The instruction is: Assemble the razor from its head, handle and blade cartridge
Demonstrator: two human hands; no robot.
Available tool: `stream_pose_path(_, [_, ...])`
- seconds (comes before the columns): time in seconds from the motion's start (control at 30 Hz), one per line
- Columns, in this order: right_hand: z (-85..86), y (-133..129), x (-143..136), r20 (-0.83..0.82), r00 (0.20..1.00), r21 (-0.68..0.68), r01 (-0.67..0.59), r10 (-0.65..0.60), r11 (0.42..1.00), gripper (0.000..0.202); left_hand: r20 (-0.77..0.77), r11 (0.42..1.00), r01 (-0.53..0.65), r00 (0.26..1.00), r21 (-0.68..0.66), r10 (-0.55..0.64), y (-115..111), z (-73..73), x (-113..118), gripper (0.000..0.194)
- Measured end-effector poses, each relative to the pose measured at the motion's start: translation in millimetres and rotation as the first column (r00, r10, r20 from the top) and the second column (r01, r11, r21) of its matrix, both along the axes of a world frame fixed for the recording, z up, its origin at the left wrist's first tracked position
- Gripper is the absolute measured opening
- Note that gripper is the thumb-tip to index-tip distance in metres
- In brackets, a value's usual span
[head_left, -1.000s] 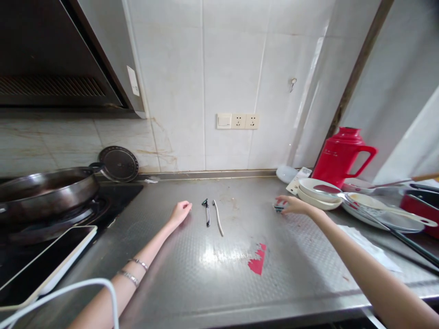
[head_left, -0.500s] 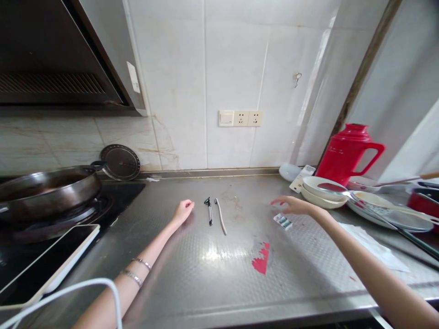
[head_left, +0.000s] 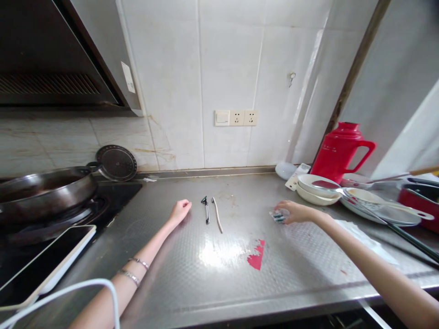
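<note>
My right hand [head_left: 287, 211] has its fingers closed around the near side of a small clear pack of razor cartridges [head_left: 277, 215], which lies on the steel counter. On the other side, my left hand [head_left: 181, 210] rests on the counter with curled fingers, and nothing shows in it. Just right of that hand lies a razor [head_left: 206, 210], its dark head pointing away from me. Beside the razor is a thin white toothbrush [head_left: 217, 216], a little apart from it. A torn red piece [head_left: 256, 256] lies flat closer to me.
At left, a pan [head_left: 48, 192] stands on the black stove, with a tablet [head_left: 48, 267] and white cable in front. To the right are stacked white bowls [head_left: 317, 194], a red thermos jug [head_left: 341, 153], plates with utensils, and a white cloth [head_left: 368, 242].
My right hand has come down onto the cartridge pack and closed on it; before, it hovered just above with fingers stretched. My left hand stays put. The view has shifted slightly.
</note>
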State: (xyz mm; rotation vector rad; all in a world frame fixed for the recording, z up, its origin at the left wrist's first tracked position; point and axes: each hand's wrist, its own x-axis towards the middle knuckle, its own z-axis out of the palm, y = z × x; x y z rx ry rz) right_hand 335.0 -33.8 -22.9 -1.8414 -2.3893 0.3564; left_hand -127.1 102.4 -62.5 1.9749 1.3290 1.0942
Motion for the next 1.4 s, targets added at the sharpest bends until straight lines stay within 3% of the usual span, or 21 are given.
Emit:
stream_pose_path(0.2, [6.8, 18, -17, -0.029, 0.997, 0.041, 0.067, -0.066, 0.997, 0.042, -0.004, 1.0, -0.009, 1.0, 0.011, 0.009, 1, -3.6, 0, 0.026])
stream_pose_path(0.4, [19.9, 54, -99, -0.183, 0.98, 0.116, -0.061, 0.081, 0.991, 0.044, -0.018, 1.0, -0.006, 1.0, 0.004, 0.006, 2, -6.6, -1, 0.027])
stream_pose_path(0.53, [10.9, 76, -148, -0.223, 0.958, 0.14, -0.151, 0.18, 0.978, 0.044, -0.017, 1.0, 0.004, 1.0, 0.014, -0.004, 3, -8.7, -2, 0.026])
stream_pose_path(0.63, [0.4, 84, -164, -0.2, 0.957, 0.098, -0.193, 0.209, 0.976, 0.042, -0.016, 1.0, 0.006, 1.0, 0.018, -0.005, 3, -9.3, -2, 0.026])
stream_pose_path(0.9, [-6.1, 80, -151, -0.319, 0.934, 0.117, -0.127, 0.158, 0.985, 0.055, -0.029, 1.0, -0.001, 1.0, 0.02, 0.002, 1, -8.0, -1, 0.026])
stream_pose_path(1.0, [-17.9, 80, -141, -0.435, 0.899, 0.196, 0.039, 0.051, 0.98, 0.039, -0.043, 1.0, -0.002, 0.999, 0.024, 0.003, 1, -7.4, -1, 0.026])
stream_pose_path(1.13, [-38.8, 81, -131, -0.529, 0.836, 0.259, 0.321, -0.144, 0.911, 0.03, -0.043, 1.0, -0.001, 0.999, 0.017, 0.002, -3, -6.4, -1, 0.026])
stream_pose_path(1.4, [-49.6, 83, -129, -0.57, 0.812, 0.242, 0.314, -0.127, 0.918, 0.023, -0.191, 0.998, -0.058, 0.98, -0.01, 0.055, -11, 9.4, 15, 0.02])
